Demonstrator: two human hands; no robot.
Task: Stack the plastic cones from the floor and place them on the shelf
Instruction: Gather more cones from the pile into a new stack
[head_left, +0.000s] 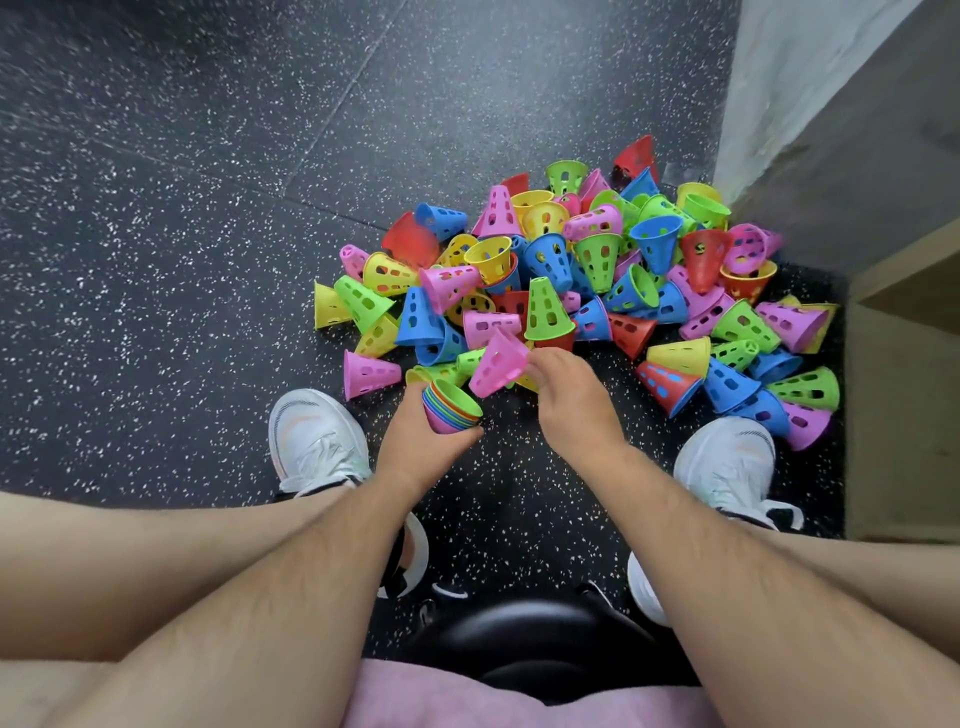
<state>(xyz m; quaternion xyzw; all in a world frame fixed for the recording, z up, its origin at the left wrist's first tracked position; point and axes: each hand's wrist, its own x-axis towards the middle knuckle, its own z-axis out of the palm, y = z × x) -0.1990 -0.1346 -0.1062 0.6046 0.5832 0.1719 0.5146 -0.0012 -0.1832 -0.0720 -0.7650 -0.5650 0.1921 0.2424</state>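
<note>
- The cones look like thin, perforated plastic: light, fairly stiff, slightly springy at the rim and smooth enough to slip. They are probably best taken by the narrow end or rim.
- Most of them lie in a loose multicoloured pile (571, 270) on the speckled floor (182, 234), beside a wooden shelf unit (904, 415).
- The left hand (415, 447) grips a nested stack (451, 408), green rim outermost. Its thumb is curled round the stack's side, and the other fingers are hidden behind it.
- The right hand (571, 400) pinches a pink cone (498, 364) at one end. Its fingers (543, 364) are bent close together, and the cone is tilted just above the stack's mouth, not yet nested.
</note>
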